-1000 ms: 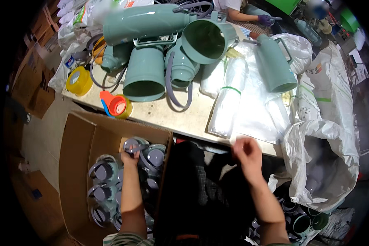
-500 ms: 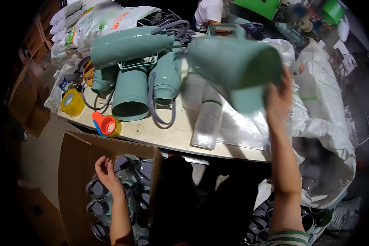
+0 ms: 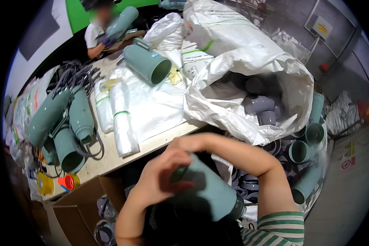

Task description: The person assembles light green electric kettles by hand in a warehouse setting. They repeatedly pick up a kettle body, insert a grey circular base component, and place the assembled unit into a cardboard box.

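A pale green thermos shell (image 3: 213, 186) is tilted close against my body, below the table's front edge. Around its upper left end curls my left hand (image 3: 162, 174), thumb and fingers bent over the rim. Beyond it my right hand (image 3: 188, 143) reaches across from the right; motion blur and the left hand hide its fingers. Another green thermos shell with a handle (image 3: 145, 61) lies on the plastic bags (image 3: 156, 108), its open end facing me.
Several green thermos shells (image 3: 63, 117) lie at the table's left, near tape rolls (image 3: 45, 183). A cardboard box (image 3: 80, 194) holds grey-topped pieces. At right, a white sack (image 3: 250, 131) contains grey parts (image 3: 260, 104), with more shells (image 3: 301, 151) beside it. A person (image 3: 95, 39) handles a shell across the table.
The view has swung right. The handled shell from my right hand now lies on the plastic bags. Both hands have come together at another shell near my body.
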The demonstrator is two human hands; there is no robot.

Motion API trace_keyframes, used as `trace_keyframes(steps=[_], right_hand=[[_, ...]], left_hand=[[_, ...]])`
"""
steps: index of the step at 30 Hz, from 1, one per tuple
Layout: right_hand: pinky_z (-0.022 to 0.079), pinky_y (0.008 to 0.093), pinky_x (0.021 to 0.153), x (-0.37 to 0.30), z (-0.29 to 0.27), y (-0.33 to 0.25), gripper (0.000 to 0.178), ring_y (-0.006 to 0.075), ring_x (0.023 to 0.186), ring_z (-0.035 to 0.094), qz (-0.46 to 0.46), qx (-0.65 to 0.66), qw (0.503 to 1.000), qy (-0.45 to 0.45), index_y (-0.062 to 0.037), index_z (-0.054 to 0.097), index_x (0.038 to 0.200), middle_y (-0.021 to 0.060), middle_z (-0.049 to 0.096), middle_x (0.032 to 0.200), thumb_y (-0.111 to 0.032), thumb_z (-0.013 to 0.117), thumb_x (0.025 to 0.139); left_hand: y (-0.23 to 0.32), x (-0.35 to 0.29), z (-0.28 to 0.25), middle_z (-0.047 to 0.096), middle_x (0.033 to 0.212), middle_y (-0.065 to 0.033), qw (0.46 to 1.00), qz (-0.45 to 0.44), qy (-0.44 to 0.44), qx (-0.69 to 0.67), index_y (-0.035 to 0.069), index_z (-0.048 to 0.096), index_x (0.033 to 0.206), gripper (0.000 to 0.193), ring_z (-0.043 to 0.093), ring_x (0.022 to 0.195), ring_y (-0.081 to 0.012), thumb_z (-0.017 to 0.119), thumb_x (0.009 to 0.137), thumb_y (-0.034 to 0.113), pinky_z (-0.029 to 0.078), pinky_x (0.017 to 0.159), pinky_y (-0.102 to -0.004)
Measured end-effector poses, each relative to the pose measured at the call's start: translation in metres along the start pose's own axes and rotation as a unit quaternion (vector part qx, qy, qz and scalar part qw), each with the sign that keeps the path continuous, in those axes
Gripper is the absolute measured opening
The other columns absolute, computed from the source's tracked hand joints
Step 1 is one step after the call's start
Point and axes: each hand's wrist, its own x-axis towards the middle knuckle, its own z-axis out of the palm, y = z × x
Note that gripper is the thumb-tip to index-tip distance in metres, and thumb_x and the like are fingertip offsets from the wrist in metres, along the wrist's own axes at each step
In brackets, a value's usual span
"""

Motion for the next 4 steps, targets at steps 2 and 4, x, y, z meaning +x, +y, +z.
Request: trace_keyframes(steps=[2,4], right_hand=[[0.055,0.0345,0.058,-0.012,0.011,0.01,0.034,0.0142,0.08,0.069,-0.041,0.073,0.991,0.103,-0.001,0.071,0.117,0.0075,0.072,0.103,-0.013,0.061,0.086],[0.062,0.0369,0.063,-0.043,-0.011,0.012,0.048,0.0189,0.091,0.074,-0.082,0.042,0.968,0.233,-0.0051,0.056,0.139,0.0102,0.07,0.11,-0.027,0.061,0.097]], left_hand=[[-0.005,-0.035,-0.015,0.067,0.111,-0.0081,0.992,-0.121,0.025,0.009,0.001,0.068,0.117,0.052,0.064,0.104,-0.0181,0.082,0.067,0.0,0.05,0.095,-0.032],[-0.02,-0.093,-0.031,0.066,0.126,-0.0111,0.964,-0.218,0.098,-0.115,0.006,0.053,0.144,0.083,0.065,0.109,-0.0171,0.088,0.078,0.043,0.048,0.094,-0.0293]])
